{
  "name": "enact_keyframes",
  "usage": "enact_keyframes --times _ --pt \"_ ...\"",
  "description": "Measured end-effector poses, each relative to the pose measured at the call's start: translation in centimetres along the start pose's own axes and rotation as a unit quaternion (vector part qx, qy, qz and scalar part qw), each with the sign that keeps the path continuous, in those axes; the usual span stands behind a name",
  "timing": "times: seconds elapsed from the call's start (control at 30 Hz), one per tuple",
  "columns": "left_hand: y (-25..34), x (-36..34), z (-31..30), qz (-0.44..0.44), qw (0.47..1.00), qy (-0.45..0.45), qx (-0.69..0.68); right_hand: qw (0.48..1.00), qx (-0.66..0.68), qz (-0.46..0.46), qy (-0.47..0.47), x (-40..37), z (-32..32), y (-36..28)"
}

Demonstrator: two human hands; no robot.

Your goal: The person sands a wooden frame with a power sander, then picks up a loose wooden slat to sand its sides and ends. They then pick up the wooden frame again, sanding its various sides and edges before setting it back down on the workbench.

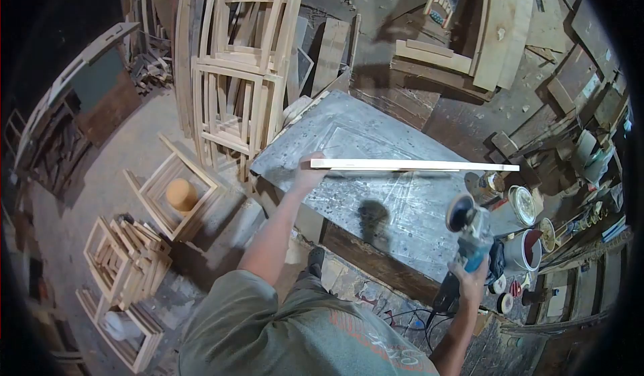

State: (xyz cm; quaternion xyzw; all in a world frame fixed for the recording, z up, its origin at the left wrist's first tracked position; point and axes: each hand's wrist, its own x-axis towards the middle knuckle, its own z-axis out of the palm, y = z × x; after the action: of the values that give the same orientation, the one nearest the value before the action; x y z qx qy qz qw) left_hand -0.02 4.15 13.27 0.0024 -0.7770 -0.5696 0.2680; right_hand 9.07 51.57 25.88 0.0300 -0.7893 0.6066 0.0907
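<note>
My left hand (308,175) is closed around the left end of a long, pale wooden piece (416,166), seen edge-on. The piece runs rightward above a grey, scuffed worktable (295,144), and its far end reaches past the table's right side. In my right hand (469,279) is a blue angle grinder (473,243), gripped by its body at the table's front right. A round disc (460,212) faces up and left on its head, below the wooden piece and apart from it. Shadows of the hand-held things fall on the tabletop.
Tall stacked wooden frames (231,67) stand behind the table at left. Smaller frames (121,262) are piled on the left floor, with a tan round object (181,194) on one stack. Buckets (522,252) line the right side. A dark cable (429,326) hangs below the grinder.
</note>
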Motion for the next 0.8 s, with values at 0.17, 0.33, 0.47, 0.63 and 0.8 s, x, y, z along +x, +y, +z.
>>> enact_keyframes --times 0.17,0.33,0.47,0.63,0.8 --pt "-0.4 -1.1 1.2 0.002 0.998 0.043 0.041 0.985 -0.146 -0.055 -0.073 2.6 6.6 -4.5" --pt "-0.4 -1.4 1.6 0.015 0.995 0.080 0.055 0.934 -0.280 -0.102 -0.199 2.7 13.4 -8.3" --pt "1.1 -1.1 1.4 -0.011 0.994 0.063 0.094 0.890 -0.353 -0.124 -0.261 1.9 16.9 -10.3" --pt "1.3 -1.5 0.4 0.075 0.993 -0.017 -0.092 0.849 -0.372 -0.178 -0.331 1.2 20.4 -12.4" --pt "0.6 -1.0 0.4 0.050 0.980 -0.020 -0.192 0.852 -0.367 -0.188 -0.322 1.4 20.3 -12.3"
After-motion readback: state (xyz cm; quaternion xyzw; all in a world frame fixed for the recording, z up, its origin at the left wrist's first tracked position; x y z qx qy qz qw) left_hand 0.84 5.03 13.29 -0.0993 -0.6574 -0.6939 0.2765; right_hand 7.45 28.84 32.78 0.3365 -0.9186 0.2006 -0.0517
